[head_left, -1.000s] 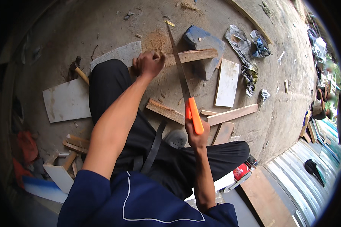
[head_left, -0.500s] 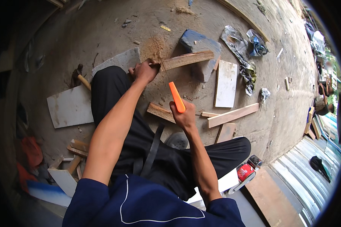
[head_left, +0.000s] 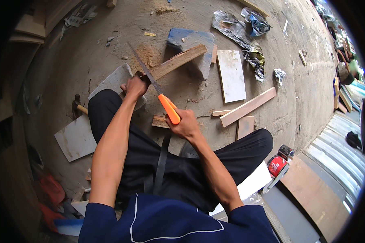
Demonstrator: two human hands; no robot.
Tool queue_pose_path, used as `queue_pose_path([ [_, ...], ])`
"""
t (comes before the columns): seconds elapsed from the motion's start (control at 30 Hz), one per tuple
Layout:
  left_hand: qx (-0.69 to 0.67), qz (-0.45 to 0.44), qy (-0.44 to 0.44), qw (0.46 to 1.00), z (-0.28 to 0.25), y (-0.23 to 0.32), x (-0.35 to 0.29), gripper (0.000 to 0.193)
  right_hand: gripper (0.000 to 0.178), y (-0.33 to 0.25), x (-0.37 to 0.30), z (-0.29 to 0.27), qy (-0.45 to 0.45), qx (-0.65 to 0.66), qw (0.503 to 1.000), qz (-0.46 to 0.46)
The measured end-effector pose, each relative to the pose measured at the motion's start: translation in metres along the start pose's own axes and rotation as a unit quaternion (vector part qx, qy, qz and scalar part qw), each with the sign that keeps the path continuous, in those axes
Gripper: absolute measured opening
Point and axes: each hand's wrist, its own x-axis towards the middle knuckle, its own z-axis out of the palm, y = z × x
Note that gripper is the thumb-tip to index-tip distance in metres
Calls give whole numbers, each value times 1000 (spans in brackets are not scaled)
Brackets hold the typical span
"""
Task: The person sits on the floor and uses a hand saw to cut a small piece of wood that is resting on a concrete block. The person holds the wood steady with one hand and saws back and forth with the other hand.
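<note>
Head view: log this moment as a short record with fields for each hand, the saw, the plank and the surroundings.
left hand: pressing down the near end of the wooden plank
right hand: gripping the orange handle of the handsaw
saw: blade angled across the plank beside the left hand
plank: far end rests on a blue-grey block
sawdust: pile on the concrete by the cut
nearby: hammer at left, white board, red power tool at right
</note>
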Motion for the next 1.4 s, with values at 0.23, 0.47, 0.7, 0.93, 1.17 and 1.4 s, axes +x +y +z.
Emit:
queue_pose_path([
  [0.23,-30,3,27,999,5,-5,2,55,14,-5,-8,-3,4,6,1000,1],
  [0.47,-4,23,38,999,4,-4,-2,57,12,-13,-16,-16,9,19,999,24],
  [0.7,4,-7,21,1000,6,-8,6,55,13,-5,-44,-33,-8,1,1000,3],
  [0.93,9,-12,13,1000,6,0,-2,54,18,-23,-40,-55,-14,-24,998,57],
  [1.17,6,-13,8,1000,6,-3,2,52,15,-25,-103,-88,-34,37,991,126],
  [1.4,-43,25,23,999,14,-16,4,50,14,-33,-79,-77,2,-31,998,52],
])
